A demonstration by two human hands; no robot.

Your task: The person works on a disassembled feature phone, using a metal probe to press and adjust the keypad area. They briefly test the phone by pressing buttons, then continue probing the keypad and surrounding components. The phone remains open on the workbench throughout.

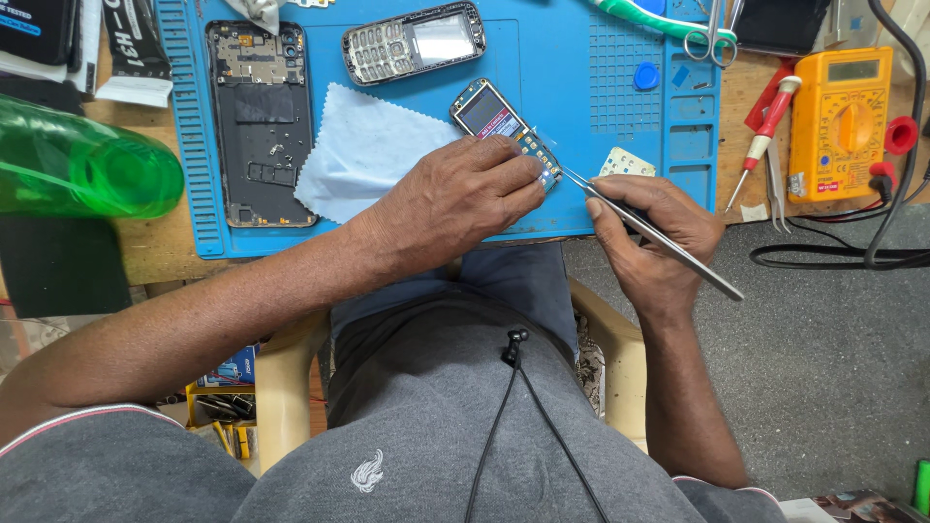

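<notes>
The left hand (465,194) pins a small bare phone circuit board (504,131) on the blue silicone mat (572,87); the right hand (649,237) pinches slim steel tweezers (668,242) at its edge.

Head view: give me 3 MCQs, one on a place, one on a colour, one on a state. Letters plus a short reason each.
1. Where does the pale blue cloth lie?
A. On the blue work mat, between the opened smartphone body and the small phone board
B. On the floor
C. Over the multimeter

2. What colour is the multimeter?
A. Green
B. Yellow-orange
C. White

3. What is the right hand doing?
A. Resting empty on the lap
B. Holding scissors
C. Gripping metal tweezers with the tip at the board's lower end

Answers:
1 A, the cloth sits on the mat with the opened phone on one side and the board, pressed down by the left hand, on the other.
2 B, its case is yellow-orange with a round dial.
3 C, the fingers close round the tweezers and the tip reaches the board's edge.
</notes>
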